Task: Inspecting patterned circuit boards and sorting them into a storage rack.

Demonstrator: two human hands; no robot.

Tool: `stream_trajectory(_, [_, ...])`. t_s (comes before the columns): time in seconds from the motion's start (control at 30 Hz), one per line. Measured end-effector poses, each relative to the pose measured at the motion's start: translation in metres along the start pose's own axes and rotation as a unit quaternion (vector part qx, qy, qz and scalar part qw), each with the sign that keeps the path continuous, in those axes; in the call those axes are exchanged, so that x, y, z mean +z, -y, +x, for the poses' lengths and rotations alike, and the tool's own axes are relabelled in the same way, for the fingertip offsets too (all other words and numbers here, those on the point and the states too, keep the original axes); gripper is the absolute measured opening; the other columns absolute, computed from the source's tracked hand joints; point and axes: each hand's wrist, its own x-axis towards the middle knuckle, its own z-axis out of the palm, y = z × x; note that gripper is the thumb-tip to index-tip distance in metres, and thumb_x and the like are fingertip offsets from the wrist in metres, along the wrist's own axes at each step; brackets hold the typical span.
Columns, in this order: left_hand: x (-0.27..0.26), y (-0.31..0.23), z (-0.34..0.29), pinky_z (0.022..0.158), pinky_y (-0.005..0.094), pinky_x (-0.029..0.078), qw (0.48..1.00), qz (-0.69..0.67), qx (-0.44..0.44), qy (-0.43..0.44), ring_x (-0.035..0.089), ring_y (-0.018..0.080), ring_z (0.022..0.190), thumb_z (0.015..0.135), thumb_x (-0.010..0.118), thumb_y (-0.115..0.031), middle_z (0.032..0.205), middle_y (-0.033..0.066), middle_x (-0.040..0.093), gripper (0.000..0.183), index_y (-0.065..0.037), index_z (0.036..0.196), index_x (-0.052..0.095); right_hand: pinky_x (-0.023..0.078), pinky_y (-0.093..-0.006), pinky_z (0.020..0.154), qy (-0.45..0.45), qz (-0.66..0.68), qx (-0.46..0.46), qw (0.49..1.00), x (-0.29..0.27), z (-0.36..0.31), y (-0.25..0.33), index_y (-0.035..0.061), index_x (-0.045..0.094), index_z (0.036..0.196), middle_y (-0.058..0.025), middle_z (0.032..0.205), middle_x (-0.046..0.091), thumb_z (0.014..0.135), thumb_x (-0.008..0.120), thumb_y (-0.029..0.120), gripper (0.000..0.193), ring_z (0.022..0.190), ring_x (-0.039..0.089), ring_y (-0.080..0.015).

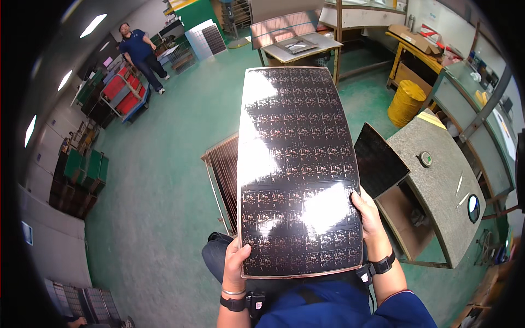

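Note:
A large dark circuit board panel (301,136), printed with rows of small repeated patterns, is held up in front of my body and reflects bright light. My left hand (236,263) grips its lower left edge, thumb on the face. Higher up on the opposite edge, my right hand (367,214) holds the panel with its thumb on the front. The fingers behind the panel are hidden. To the right, another dark panel (381,159) leans against a speckled worktable (437,164). Partly behind the held panel, at its left, stands a slotted rack (221,180).
On the worktable lie a round tape-like object (425,159) and a round dark-rimmed lens or mirror (473,208). A yellow bin (406,104) stands beyond it. Far left, a person (139,52) stands near a cart with red loads (126,93). Green crates (87,167) are stacked at left.

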Motion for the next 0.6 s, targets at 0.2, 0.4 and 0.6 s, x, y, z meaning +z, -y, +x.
stream_trajectory(0.2, [0.011, 0.002, -0.007, 0.097, 0.0428, 0.041, 0.977, -0.184, 0.090, -0.057, 0.049, 0.0275, 0.115, 0.089, 0.029, -0.061, 0.130, 0.0113, 0.047, 0.070, -0.006, 0.133, 0.037, 0.045, -0.0308, 0.087, -0.001, 0.052, -0.075, 0.996, 0.013, -0.007, 0.000, 0.0010, 0.037, 0.129, -0.0101, 0.116, 0.053, 0.090, 0.054, 0.025, 0.049, 0.101, 0.054, -0.0175])
stream_trajectory(0.4, [0.040, 0.028, -0.019, 0.105, 0.0490, 0.030, 0.990, -0.113, 0.077, -0.023, 0.036, 0.0277, 0.127, 0.092, 0.049, -0.031, 0.140, 0.0081, 0.035, 0.052, -0.013, 0.137, 0.030, 0.035, -0.0360, 0.099, 0.078, 0.090, -0.046, 0.992, 0.051, -0.017, -0.024, 0.0066, 0.038, 0.132, -0.0070, 0.129, 0.047, 0.088, 0.058, 0.015, 0.049, 0.118, 0.045, -0.0199])
stream_trajectory(0.6, [0.022, 0.004, -0.004, 0.101, 0.0436, 0.038, 0.978, -0.184, 0.093, -0.003, 0.048, 0.0236, 0.118, 0.092, 0.049, -0.018, 0.128, 0.0061, 0.050, 0.038, -0.013, 0.129, 0.043, 0.058, -0.0391, 0.073, 0.003, 0.089, -0.125, 0.988, 0.033, -0.009, 0.027, 0.0035, 0.046, 0.120, -0.0139, 0.112, 0.058, 0.092, 0.048, 0.010, 0.029, 0.091, 0.063, -0.0261])
